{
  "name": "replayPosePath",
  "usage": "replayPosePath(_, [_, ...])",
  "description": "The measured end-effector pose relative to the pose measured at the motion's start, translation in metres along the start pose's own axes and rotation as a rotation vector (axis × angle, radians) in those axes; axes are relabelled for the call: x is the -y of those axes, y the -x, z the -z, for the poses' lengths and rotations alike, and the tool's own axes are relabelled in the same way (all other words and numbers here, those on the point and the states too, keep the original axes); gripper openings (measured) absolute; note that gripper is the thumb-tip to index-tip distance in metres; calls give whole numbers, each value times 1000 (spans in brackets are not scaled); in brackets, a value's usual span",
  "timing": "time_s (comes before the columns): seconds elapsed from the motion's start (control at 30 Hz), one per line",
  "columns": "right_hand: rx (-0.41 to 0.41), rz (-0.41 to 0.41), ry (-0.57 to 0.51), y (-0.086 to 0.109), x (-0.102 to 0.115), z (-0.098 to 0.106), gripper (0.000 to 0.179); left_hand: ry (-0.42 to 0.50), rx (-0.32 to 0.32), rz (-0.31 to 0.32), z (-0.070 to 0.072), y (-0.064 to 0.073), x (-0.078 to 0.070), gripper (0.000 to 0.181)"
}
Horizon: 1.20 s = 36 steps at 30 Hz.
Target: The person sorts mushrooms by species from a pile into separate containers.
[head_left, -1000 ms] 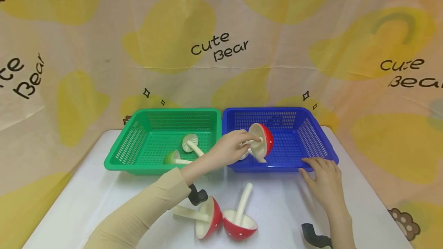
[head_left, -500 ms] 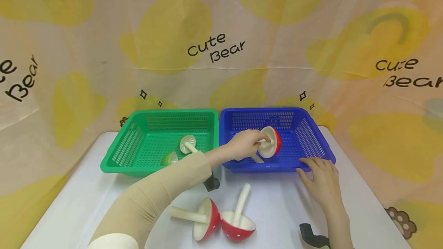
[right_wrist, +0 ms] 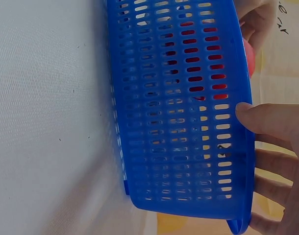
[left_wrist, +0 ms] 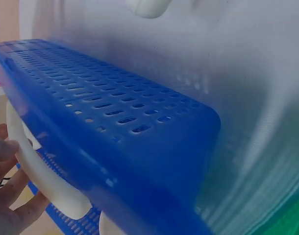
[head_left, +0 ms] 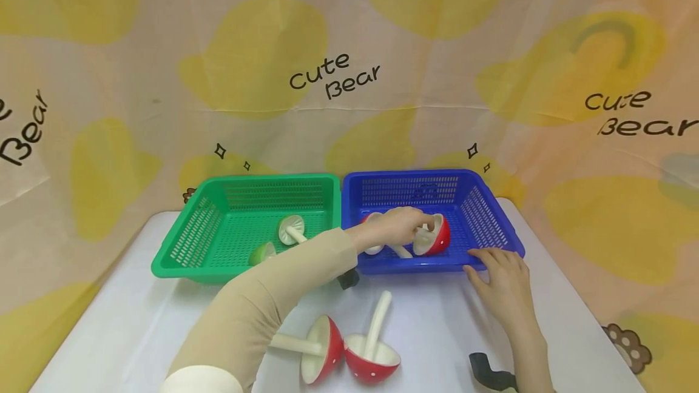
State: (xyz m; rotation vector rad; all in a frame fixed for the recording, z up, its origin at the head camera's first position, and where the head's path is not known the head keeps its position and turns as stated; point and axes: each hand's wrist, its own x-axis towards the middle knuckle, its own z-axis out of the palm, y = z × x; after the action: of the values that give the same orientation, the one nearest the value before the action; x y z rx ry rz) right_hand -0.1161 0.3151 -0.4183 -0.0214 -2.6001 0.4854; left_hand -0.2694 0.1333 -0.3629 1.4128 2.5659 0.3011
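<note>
My left hand (head_left: pixel 403 227) reaches into the blue basket (head_left: pixel 494 214) and grips a red white-spotted toy mushroom (head_left: pixel 435 236), which sits low on the basket floor. A second mushroom (head_left: pixel 373 242) lies just left of it. In the left wrist view my fingers (left_wrist: pixel 5 196) lie beside a white stem (left_wrist: pixel 41 176) behind the blue basket (left_wrist: pixel 115 127) wall. My right hand (head_left: pixel 499 272) rests flat with straight fingers on the basket's front right rim. In the right wrist view the right hand (right_wrist: pixel 277 147) touches the blue basket (right_wrist: pixel 179 122) rim.
A green basket (head_left: pixel 180 247) stands left of the blue one and holds two green mushrooms (head_left: pixel 291 229) (head_left: pixel 262 253). Two more red mushrooms (head_left: pixel 319 358) (head_left: pixel 374 353) lie on the white table (head_left: pixel 136 320) near its front. A patterned cloth hangs behind.
My left hand has carried the red mushroom rightward and lowered it to the blue basket's floor. The right hand has stayed on the rim.
</note>
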Motion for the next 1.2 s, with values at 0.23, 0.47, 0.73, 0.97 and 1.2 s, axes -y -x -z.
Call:
replayPosePath(0.23, [-11,8,-8,1,2,0,29,-46,82,-32,-10,-11,0,34])
replayPosePath(0.47, [0,11,-16,-1,5,-2,29,-59,100,-21,-16,-9,3,39])
replayPosePath(0.73, [0,8,-15,-2,5,-1,29,-93,109,-67,-13,2,3,38])
replayPosePath(0.97, [-1,8,-15,-1,3,-1,28,-143,67,-96,-6,18,4,30])
replayPosePath(1.2, [-9,8,-17,-1,2,2,27,-189,-16,-155,-4,35,0,29])
